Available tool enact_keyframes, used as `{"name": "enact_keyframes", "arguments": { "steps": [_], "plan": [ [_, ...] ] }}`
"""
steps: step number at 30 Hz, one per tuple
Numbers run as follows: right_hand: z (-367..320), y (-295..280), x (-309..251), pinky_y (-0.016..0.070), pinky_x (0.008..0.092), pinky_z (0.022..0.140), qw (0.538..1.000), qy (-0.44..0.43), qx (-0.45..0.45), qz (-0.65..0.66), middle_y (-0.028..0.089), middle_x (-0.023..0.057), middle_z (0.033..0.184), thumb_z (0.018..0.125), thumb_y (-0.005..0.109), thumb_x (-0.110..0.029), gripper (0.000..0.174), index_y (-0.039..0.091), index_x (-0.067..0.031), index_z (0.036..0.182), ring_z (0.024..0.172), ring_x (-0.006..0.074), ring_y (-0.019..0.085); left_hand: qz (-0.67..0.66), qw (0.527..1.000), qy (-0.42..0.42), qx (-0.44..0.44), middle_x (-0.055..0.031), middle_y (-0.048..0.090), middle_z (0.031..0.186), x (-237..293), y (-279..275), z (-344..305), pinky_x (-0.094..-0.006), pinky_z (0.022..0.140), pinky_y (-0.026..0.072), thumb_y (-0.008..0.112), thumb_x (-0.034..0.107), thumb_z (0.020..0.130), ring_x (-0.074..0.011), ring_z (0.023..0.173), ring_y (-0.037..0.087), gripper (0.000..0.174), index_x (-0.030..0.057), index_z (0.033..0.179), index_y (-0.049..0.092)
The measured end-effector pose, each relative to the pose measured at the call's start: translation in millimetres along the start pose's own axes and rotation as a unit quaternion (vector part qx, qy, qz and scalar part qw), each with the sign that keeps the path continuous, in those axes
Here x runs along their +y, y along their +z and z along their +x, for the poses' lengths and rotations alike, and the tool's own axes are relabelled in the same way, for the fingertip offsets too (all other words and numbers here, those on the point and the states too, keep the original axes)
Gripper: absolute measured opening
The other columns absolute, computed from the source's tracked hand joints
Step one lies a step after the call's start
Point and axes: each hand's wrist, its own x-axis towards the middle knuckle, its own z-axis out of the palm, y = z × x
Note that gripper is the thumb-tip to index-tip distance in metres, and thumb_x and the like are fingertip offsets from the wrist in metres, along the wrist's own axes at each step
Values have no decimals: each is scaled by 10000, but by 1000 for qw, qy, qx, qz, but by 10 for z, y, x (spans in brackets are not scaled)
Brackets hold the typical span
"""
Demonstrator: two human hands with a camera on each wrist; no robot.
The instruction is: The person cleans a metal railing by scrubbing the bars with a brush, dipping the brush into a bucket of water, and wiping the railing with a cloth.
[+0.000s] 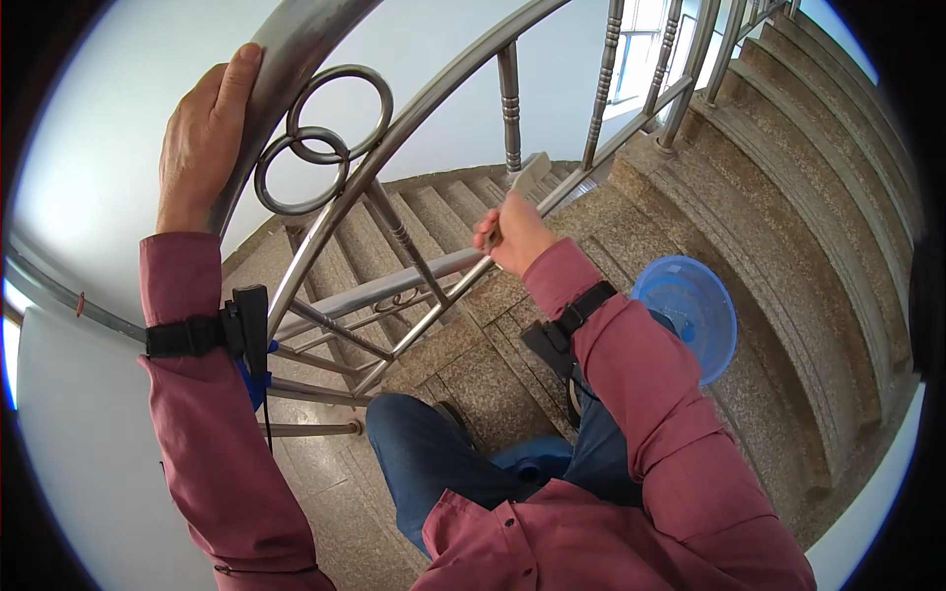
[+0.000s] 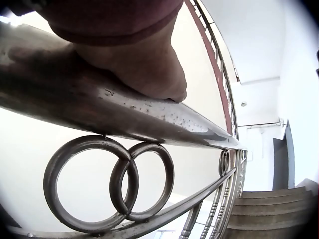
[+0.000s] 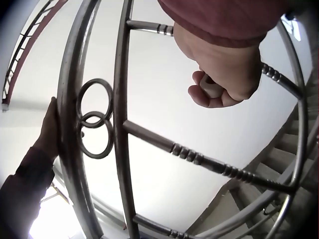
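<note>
My left hand (image 1: 202,143) grips the thick metal handrail (image 1: 281,59), its thumb laid along the top and its other fingers hidden. In the left wrist view the heel of that hand presses on the shiny, spotted rail. My right hand (image 1: 517,234) reaches out beside the lower balusters. It holds a pale tool (image 1: 533,173) with a flat, wide head pointing away from me. Curled fingers wrap its light handle end (image 3: 211,87) in the right wrist view. Two interlocked metal rings (image 1: 342,110) sit under the handrail, between my hands.
A blue plastic basin (image 1: 724,330), with what looks like water inside, stands on the stairs to my right. Stone steps (image 1: 788,256) curve upward at right, and more steps (image 1: 424,222) lie beyond the railing. Something blue (image 1: 532,461) is between my legs.
</note>
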Motion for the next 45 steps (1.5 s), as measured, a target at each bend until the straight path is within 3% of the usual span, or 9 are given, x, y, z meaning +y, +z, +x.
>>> {"name": "enact_keyframes", "arguments": {
  "steps": [5,15,23,33,35,36,38,42,45],
  "plan": [
    [-99,-81,-44,425,370,536,998,-30,12,-54,420,46,694,1086,298,-422,398,403,-82,907,566,183,422,12,999,-18,-25,-151,699,866,-5,-56,20,-409,802,488,373,741,967,-283,852,660,758,73,1020,729],
    [-352,-20,16,391,348,494,996,7,41,-75,388,33,744,1088,291,-465,407,379,-100,929,556,160,400,-8,1000,-1,3,-131,681,827,-26,8,15,-394,792,484,377,742,968,-254,819,644,753,73,984,723],
    [-97,-344,-517,266,280,420,983,7,40,-180,365,-12,671,1068,349,-419,342,403,-121,911,485,105,331,1,1000,5,-2,-133,680,846,-47,-5,34,-393,798,479,378,740,971,-249,830,630,756,61,979,712],
    [-557,-393,-357,253,280,408,971,29,33,-233,336,-20,634,1055,368,-422,329,386,-126,913,467,102,289,-5,1000,5,20,-117,639,793,-80,54,43,-384,748,453,387,747,967,-226,774,579,764,54,952,709],
    [-530,-379,-380,247,287,401,964,11,47,-263,331,-20,625,1056,363,-427,338,384,-127,904,461,105,286,-12,1000,-1,18,-99,631,776,-76,58,44,-377,735,446,385,742,971,-206,764,568,762,57,973,720],
    [-489,-383,-404,247,287,401,965,12,48,-257,331,-20,625,1056,363,-427,338,384,-127,904,461,105,286,-9,999,-41,-23,-121,682,863,-14,2,34,-380,798,466,391,721,981,-222,837,611,751,63,1081,740],
    [-361,-359,-506,250,255,404,963,19,39,-265,373,-19,679,1053,390,-475,373,431,-111,982,482,77,304,-12,999,-33,-13,-140,700,932,30,8,8,-378,844,469,392,704,989,-239,894,629,736,69,1141,732],
    [-60,-448,-666,248,259,402,959,-2,28,-283,365,-23,678,1052,386,-463,374,444,-98,996,478,81,302,-5,999,-38,-26,-182,716,1116,28,-13,32,-370,962,458,391,661,1009,-276,1049,652,704,82,1265,699],
    [-76,-463,-722,240,261,401,937,-34,28,-346,356,-14,678,1051,376,-462,381,453,-91,1019,471,91,308,10,1000,-21,-19,-176,716,1048,31,-11,34,-375,921,466,386,654,1015,-269,992,649,702,70,1237,707]
  ]
}}
